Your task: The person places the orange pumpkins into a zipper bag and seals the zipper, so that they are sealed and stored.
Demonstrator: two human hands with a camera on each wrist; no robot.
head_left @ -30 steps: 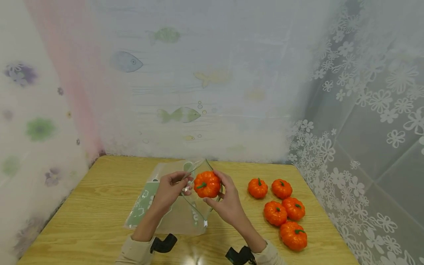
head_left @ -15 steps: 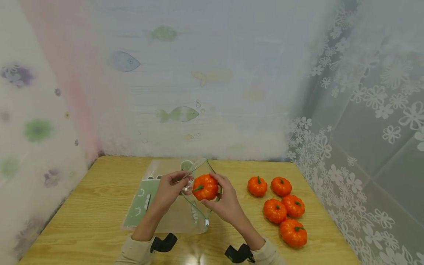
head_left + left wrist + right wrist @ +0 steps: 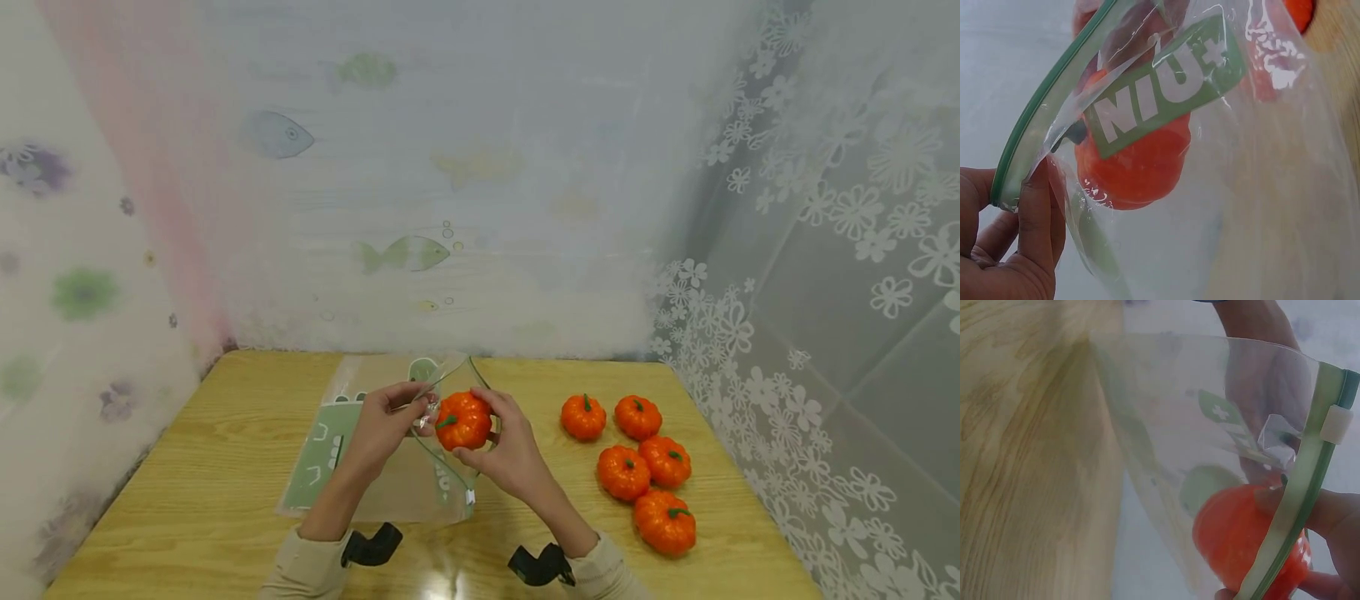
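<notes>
A clear slider zip bag [image 3: 397, 487], printed with green shapes, lies across the table with its mouth raised. My left hand [image 3: 384, 425] pinches one side of its green-edged opening between thumb and fingers. In my right hand [image 3: 513, 450] a small orange toy pumpkin [image 3: 465, 421] is gripped at the mouth, its green stem turned left. Through the film, beneath a "NIU+" label [image 3: 1160, 84], the left wrist view shows the pumpkin [image 3: 1132, 165] inside the opening. The white slider [image 3: 1337, 424] sits at one end of the zip strip in the right wrist view.
To the right on the wooden table [image 3: 187, 467] are several more orange pumpkins, the nearest one [image 3: 665, 522] close to the front and another [image 3: 583, 417] farthest left. Patterned curtains [image 3: 525, 208] stand behind the table and along both sides.
The pumpkin has shifted slightly left into the bag's mouth, and its stem has turned farther left. My right hand moved with it, while my left hand kept its pinch on the bag.
</notes>
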